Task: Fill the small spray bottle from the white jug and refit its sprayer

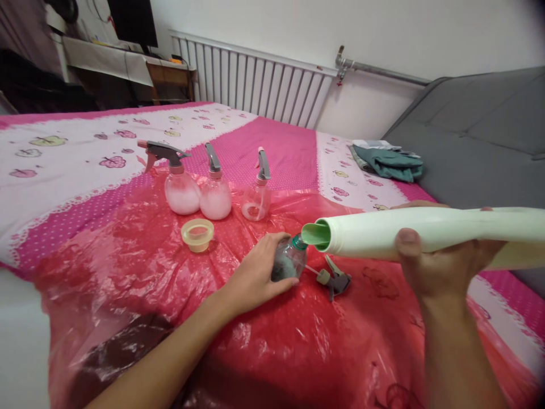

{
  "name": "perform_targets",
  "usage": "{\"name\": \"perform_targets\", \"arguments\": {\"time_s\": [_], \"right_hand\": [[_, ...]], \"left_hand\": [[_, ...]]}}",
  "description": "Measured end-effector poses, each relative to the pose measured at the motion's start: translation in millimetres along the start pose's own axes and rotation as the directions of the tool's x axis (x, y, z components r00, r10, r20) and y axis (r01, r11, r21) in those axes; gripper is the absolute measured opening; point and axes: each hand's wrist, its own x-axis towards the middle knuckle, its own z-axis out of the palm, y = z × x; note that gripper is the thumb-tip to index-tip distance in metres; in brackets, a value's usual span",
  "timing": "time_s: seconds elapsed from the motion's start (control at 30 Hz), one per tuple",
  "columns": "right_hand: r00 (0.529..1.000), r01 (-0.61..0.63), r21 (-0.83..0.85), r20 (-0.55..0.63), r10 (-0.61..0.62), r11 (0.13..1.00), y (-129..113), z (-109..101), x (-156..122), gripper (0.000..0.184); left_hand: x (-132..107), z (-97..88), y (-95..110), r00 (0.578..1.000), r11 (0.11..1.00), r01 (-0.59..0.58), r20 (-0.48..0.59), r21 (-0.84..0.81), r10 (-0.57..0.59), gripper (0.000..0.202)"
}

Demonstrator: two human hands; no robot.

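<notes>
My left hand [259,271] is wrapped around a clear spray bottle [286,266] with a green neck and no spray head on it; some foamy or pale liquid shows inside. In my right hand [443,264] is a large pale green jug [383,230], tipped on its side. Its green pouring spout [314,234] meets the bottle's mouth. A grey trigger spray head [336,283] with a cream collar lies just right of the bottle. Left of my left hand sits a yellowish translucent cap [197,235], hollow side up.
Behind the cap stand three pink spray bottles [215,199] with grey triggers, two holding whitish contents. A red plastic sheet [162,272] covers part of the patterned bed [281,147]. Folded clothes [387,162] lie by the grey headboard [481,125]. A radiator [255,79] lines the wall.
</notes>
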Motion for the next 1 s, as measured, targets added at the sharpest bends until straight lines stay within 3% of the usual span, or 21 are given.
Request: {"name": "perform_targets", "arguments": {"time_s": [0.7,1.0], "right_hand": [[1.000,0.006,0.024,-0.002,-0.006,1.000,0.2,0.9,0.2,0.060],[0.999,0.036,0.005,-0.015,-0.036,0.999,3.0,2.5,-0.3,0.066]], "left_hand": [[-0.2,-1.1,0.3,1.000,1.000,0.007,0.014,0.017,-0.008,0.074],[0.0,-0.5,-0.4,1.000,1.000,0.003,0.012,0.014,-0.003,0.074]]}}
